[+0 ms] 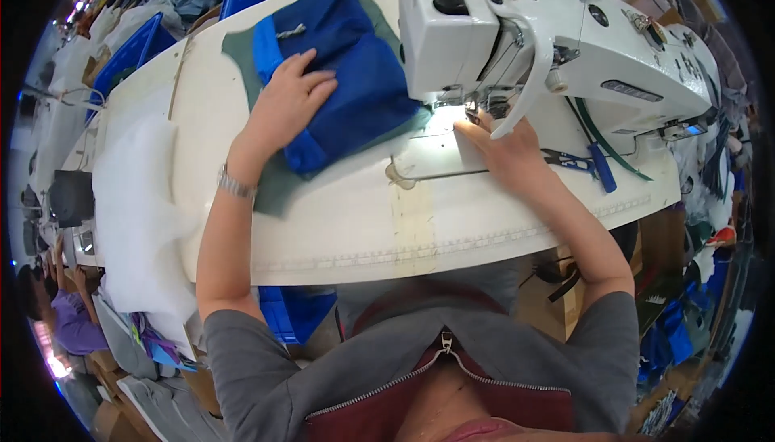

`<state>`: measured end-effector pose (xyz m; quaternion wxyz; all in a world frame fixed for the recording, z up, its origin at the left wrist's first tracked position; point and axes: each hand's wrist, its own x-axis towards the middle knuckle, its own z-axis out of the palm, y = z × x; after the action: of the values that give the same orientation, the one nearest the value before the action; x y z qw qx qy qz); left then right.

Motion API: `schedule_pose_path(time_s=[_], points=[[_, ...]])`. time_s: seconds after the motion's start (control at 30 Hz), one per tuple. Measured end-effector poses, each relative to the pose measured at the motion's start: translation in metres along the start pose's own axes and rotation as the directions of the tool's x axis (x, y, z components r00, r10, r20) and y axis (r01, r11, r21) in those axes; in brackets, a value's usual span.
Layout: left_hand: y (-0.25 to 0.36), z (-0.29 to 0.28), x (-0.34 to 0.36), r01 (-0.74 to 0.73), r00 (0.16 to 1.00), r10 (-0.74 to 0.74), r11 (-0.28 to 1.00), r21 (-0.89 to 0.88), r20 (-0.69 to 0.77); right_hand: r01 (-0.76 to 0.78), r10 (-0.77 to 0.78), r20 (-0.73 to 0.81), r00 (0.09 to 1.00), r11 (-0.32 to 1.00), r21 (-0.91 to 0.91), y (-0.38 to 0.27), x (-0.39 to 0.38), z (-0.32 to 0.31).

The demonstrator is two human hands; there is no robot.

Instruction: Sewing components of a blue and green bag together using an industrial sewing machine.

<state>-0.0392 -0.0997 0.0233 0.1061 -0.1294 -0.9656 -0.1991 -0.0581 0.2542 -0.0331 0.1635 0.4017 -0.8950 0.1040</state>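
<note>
Left hand (pixel 295 101) is lying palm down, fingers loosely parted, resting over the left side of a blue cloth (pixel 367 79). That cloth is covering most of a green fabric (pixel 278 192) on the far half of the bench (pixel 347 247), just left of the white sewing machine (pixel 448 46). Right hand (pixel 510 151) is reaching in by the lit needle area; its fingers are partly hiding behind the machine's parts, and I can't tell whether they are pinching anything. Dark snips (pixel 567 159) and a blue-handled tool (pixel 603 169) are lying near the right wrist, toward the bench's right end. Along its near edge a measuring strip (pixel 484 242) is running, and white padding (pixel 133 216) is bulging by its left end.
</note>
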Motion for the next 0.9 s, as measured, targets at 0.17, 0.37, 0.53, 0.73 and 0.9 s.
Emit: schedule_pose_path(time_s=[0.17,0.37,0.53,0.73,0.9], points=[[0.066,-0.031,-0.076,0.104,0.978,-0.154,0.944,0.313,0.140,0.089,-0.084,-0.045,0.995,0.986,0.142,-0.046,-0.030,-0.048],[0.100,-0.049,-0.111,0.085,0.982,-0.139,0.930,0.358,0.127,-0.026,0.072,-0.114,0.991,0.932,0.362,-0.094,-0.077,-0.056],[0.107,-0.040,-0.085,-0.227,0.974,0.225,0.968,0.111,0.031,0.031,0.046,-0.187,0.981,0.919,0.392,-0.113,-0.072,-0.053],[0.099,-0.010,-0.044,-0.414,0.891,0.414,0.909,-0.040,0.189,0.088,-0.066,-0.077,0.995,0.939,0.333,-0.099,-0.031,-0.049],[0.078,0.003,-0.053,-0.266,0.849,0.225,0.964,0.019,0.479,0.001,-0.047,0.157,0.987,0.960,0.279,-0.093,-0.034,-0.041]])
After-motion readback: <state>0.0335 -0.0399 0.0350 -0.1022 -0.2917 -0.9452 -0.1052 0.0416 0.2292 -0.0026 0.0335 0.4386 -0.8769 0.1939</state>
